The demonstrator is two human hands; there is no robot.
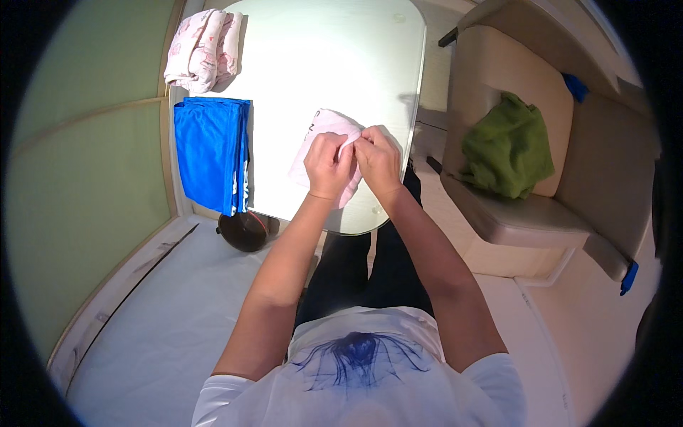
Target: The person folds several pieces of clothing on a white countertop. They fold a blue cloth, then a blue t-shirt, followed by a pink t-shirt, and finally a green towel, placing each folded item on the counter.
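A pale pink folded cloth (326, 124) lies on the glass-topped table (331, 64) near its front right edge. It bears dark printing along its upper left side. My left hand (328, 163) rests over its middle, thumb and fingers pinching a fold of the fabric. Right beside it, my right hand (378, 157) pinches the same fold at the cloth's right edge. The two hands almost meet at the raised fold, and they hide much of the cloth beneath.
Along the table's left edge lie a folded blue cloth (211, 152) and, behind it, a folded pink-patterned white cloth (198, 50). A crumpled green cloth (509, 147) sits on the beige padded chair (512, 58) at right. A dark round container (243, 232) stands below the table's front left corner.
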